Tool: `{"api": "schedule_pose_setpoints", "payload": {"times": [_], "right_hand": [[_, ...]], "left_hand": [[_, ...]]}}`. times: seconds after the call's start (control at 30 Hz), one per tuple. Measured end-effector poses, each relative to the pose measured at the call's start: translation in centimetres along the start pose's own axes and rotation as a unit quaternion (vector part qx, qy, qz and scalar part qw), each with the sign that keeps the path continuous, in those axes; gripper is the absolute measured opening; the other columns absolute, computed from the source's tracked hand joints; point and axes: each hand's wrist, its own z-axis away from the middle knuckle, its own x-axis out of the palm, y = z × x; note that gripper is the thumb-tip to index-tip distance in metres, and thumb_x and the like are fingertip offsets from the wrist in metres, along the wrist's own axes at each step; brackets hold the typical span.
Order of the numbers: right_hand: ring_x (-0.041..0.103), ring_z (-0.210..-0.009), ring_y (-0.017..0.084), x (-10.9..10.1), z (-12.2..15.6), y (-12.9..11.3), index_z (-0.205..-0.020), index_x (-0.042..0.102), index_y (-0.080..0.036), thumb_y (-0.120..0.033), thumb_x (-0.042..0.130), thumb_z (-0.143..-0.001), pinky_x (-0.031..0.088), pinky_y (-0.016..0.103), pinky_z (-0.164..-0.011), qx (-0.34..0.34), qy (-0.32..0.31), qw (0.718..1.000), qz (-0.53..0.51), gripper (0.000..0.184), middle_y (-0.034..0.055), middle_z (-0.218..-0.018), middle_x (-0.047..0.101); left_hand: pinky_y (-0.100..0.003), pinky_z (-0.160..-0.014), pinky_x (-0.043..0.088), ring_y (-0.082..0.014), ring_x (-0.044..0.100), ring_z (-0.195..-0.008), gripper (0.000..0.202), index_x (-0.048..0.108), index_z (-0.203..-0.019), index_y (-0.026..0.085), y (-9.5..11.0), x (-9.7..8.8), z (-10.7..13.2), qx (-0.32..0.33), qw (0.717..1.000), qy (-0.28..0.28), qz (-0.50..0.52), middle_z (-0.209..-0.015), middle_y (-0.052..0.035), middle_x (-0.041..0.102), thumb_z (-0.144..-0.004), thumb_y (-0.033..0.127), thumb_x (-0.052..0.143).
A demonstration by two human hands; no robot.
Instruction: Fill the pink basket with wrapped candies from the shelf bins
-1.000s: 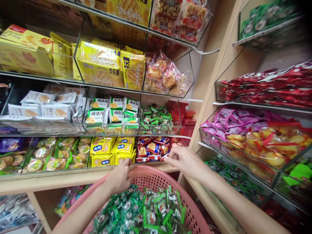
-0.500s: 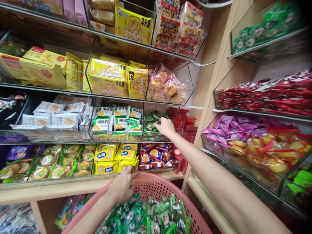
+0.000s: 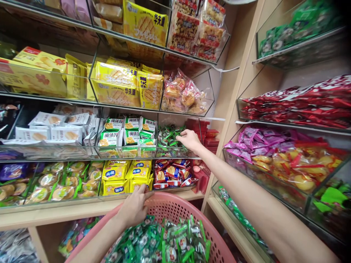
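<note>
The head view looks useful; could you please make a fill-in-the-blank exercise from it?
The left hand rests at the rim of the basket, whose colour is ____.
The wrapped candies nearest the right hand are mainly coloured ____.
The lowest yellow packets sit to the ____ of the red-and-blue packets.
Missing words: pink; green; left.

Green packets [image 3: 183,241] (shiny) heaped in pink basket [image 3: 178,204].

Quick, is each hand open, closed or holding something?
Left hand: on the rim of the pink basket; grip unclear.
Right hand: partly curled at shelved green packets; can't tell if holding any.
</note>
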Motion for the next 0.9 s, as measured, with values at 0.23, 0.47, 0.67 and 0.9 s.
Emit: {"api": "schedule_pose_setpoints", "payload": {"times": [0.23,0.47,0.67,0.9], "right_hand": [[0.062,-0.090,0.019,-0.3,0.3,-0.3,-0.086,0.068,-0.018,-0.036,0.061,-0.069,0.045,0.027,-0.076,-0.015,0.004,0.998,-0.068,0.025,0.0049,-0.089,0.071],[0.062,-0.079,0.016,-1.1,0.9,0.0,-0.079,0.068,-0.016,-0.037,0.061,-0.067,0.045,0.026,-0.072,-0.010,-0.001,0.980,-0.200,0.025,0.0035,-0.082,0.070],[0.061,-0.074,0.014,-4.5,6.0,-0.2,-0.089,0.064,-0.014,-0.035,0.065,-0.069,0.046,0.027,-0.070,-0.015,-0.003,0.952,-0.307,0.029,0.0036,-0.079,0.069],[0.055,-0.065,0.011,-4.7,15.4,3.0,-0.102,0.056,-0.016,-0.031,0.060,-0.077,0.044,0.026,-0.062,-0.033,-0.251,0.937,-0.241,0.029,0.0006,-0.077,0.064]], "left_hand": [[-0.039,-0.090,0.043,-0.0256,0.048,-0.103,0.058,0.058,-0.122,0.021,0.0,0.2,-0.1,-0.001,1.000,0.005,0.001,-0.106,-0.0102,0.049,-0.068,0.009,0.042],[-0.039,-0.095,0.041,-0.0256,0.047,-0.109,0.059,0.056,-0.125,0.020,-0.1,0.1,-0.1,-0.008,1.000,0.003,0.007,-0.109,-0.0105,0.050,-0.069,0.009,0.042],[-0.037,-0.093,0.042,-0.0248,0.048,-0.105,0.059,0.056,-0.126,0.020,-0.2,0.0,-0.2,0.001,1.000,0.003,0.012,-0.107,-0.0104,0.050,-0.069,0.010,0.042],[-0.038,-0.094,0.040,-0.0246,0.048,-0.102,0.059,0.055,-0.127,0.018,0.0,-0.2,-0.5,0.010,1.000,-0.004,0.019,-0.105,-0.0094,0.050,-0.070,0.010,0.041]]}}
